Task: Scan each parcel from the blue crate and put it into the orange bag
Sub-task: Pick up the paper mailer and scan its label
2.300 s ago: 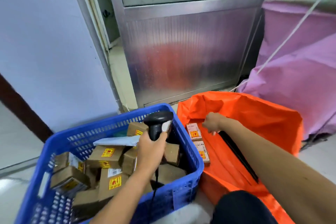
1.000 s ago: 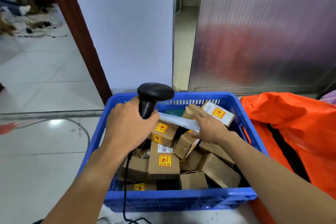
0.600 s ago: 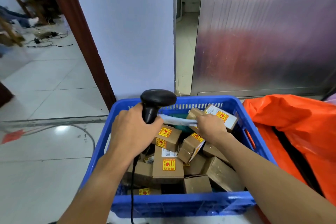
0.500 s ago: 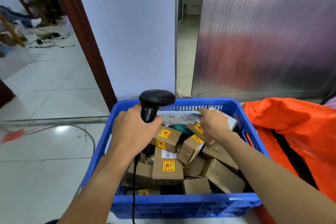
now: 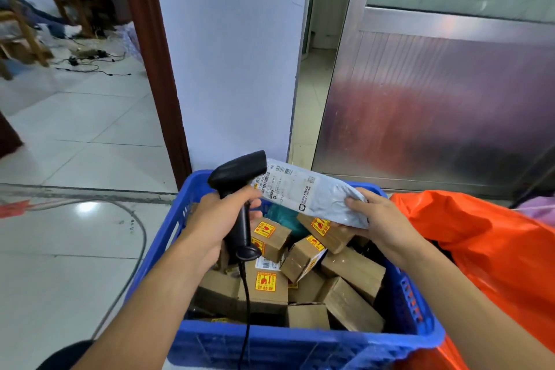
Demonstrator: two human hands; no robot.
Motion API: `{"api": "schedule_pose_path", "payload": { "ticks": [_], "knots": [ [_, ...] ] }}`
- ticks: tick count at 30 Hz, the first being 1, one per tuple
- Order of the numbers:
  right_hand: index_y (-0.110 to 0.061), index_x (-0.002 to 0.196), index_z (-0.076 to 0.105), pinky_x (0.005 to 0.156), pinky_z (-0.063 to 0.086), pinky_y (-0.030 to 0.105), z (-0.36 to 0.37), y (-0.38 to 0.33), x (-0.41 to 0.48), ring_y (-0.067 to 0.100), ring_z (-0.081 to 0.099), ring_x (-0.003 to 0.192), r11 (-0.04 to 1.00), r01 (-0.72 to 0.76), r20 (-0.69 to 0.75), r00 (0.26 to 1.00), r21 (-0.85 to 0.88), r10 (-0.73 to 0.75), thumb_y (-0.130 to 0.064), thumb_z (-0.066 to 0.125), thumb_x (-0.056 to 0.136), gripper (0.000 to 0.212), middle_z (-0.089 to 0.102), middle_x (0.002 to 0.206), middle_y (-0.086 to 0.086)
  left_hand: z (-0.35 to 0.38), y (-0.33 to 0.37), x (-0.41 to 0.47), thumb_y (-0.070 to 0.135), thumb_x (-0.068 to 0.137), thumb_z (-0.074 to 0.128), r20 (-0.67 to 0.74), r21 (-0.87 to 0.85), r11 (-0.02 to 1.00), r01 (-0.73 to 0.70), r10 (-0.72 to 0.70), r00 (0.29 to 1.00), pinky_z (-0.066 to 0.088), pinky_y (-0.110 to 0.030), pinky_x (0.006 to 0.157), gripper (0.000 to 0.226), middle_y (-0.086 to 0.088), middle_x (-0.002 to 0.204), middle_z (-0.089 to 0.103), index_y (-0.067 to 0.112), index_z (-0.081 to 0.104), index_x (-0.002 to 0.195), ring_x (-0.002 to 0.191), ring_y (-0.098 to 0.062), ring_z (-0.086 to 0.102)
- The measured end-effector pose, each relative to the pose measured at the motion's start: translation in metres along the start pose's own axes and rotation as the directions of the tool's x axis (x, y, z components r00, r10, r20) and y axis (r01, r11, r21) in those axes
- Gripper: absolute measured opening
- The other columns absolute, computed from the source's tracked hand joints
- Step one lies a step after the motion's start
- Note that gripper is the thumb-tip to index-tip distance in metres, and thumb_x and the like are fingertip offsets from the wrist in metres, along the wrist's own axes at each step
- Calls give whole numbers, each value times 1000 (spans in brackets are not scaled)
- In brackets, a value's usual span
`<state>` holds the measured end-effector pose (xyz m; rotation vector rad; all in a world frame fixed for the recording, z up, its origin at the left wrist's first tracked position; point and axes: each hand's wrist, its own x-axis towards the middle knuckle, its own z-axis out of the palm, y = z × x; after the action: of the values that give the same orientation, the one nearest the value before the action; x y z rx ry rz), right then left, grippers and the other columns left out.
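Observation:
The blue crate (image 5: 300, 345) stands on the floor in front of me, filled with several brown cardboard parcels (image 5: 351, 270) bearing yellow stickers. My right hand (image 5: 378, 219) grips a flat grey mailer parcel (image 5: 306, 192) by its right end and holds it above the crate, label side up. My left hand (image 5: 216, 225) grips the handle of a black barcode scanner (image 5: 237, 186). The scanner's head sits right at the mailer's label end. The orange bag (image 5: 486, 249) lies open to the right of the crate.
A white wall column with brown trim (image 5: 156, 69) rises behind the crate, and a metal door panel (image 5: 435, 111) stands behind the bag. The scanner cable (image 5: 246, 309) hangs down over the crate's near rim. A grey floor cable (image 5: 132, 249) curves on the tiles at left.
My right hand has lifted the grey mailer out of the crate and turned its label up. The left hand has tilted the scanner's head toward that label.

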<state>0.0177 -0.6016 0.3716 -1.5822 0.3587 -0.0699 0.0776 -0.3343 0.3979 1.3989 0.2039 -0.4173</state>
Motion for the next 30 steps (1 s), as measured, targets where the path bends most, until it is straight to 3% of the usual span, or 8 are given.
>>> {"api": "schedule_pose_path", "payload": {
  "ticks": [5,9,12,16,19,21,25,30],
  "knots": [
    [-12,130,65,75,61,34,-5,-13,-19,22,72,78,984,-51,124,992,169,30,-13,53,103,30,75,98,14,1,0,3,17,90,77,70,-159,983,90,-80,994,65,-34,70,14,-15,89,76,6,72,98,82,-26,74],
    [-13,132,66,67,62,28,-7,-18,-27,16,73,85,959,-67,185,983,276,15,-13,56,96,38,74,107,7,6,0,-6,13,90,76,124,-181,968,172,-151,981,60,-40,84,14,-23,102,79,5,69,99,74,-26,71],
    [-9,131,67,83,60,35,-3,-22,-33,22,71,98,956,-69,242,970,285,-2,-11,56,92,41,73,117,11,8,-1,-14,15,88,78,224,-141,962,236,-201,954,59,-33,70,23,-20,98,75,1,70,105,64,-22,66],
    [-6,131,68,114,38,56,2,-18,-35,33,61,117,952,-86,285,959,293,-1,-6,58,91,41,65,135,21,15,-4,-16,20,89,77,234,-56,972,228,-209,949,56,-29,60,19,-14,97,78,3,72,97,56,-17,60],
    [-3,133,66,119,30,59,5,-15,-35,35,58,123,950,-116,363,932,291,2,-4,63,83,50,59,142,25,18,-6,-16,21,89,77,225,-106,970,217,-190,956,56,-29,57,22,-7,79,76,4,73,102,56,-17,58],
    [-3,131,67,113,42,53,7,-13,-36,34,61,123,949,-144,413,910,279,17,-1,62,79,53,61,140,24,18,-7,-15,21,88,78,219,-164,963,213,-175,960,56,-29,56,21,-6,71,71,5,73,100,55,-17,58],
    [0,130,67,101,55,38,13,-6,-38,32,65,119,971,-213,526,841,112,124,6,61,77,54,64,135,24,17,-6,-12,21,89,78,167,-244,952,185,-147,975,54,-27,53,17,-5,67,69,7,70,94,52,-16,56],
    [-5,132,65,116,44,43,17,-3,-38,30,61,130,950,-142,594,752,-279,287,6,61,86,48,67,135,13,14,-5,-8,18,84,82,113,-241,965,104,-78,990,52,-30,55,17,-10,75,65,6,75,95,53,-19,56]
  ]
}}
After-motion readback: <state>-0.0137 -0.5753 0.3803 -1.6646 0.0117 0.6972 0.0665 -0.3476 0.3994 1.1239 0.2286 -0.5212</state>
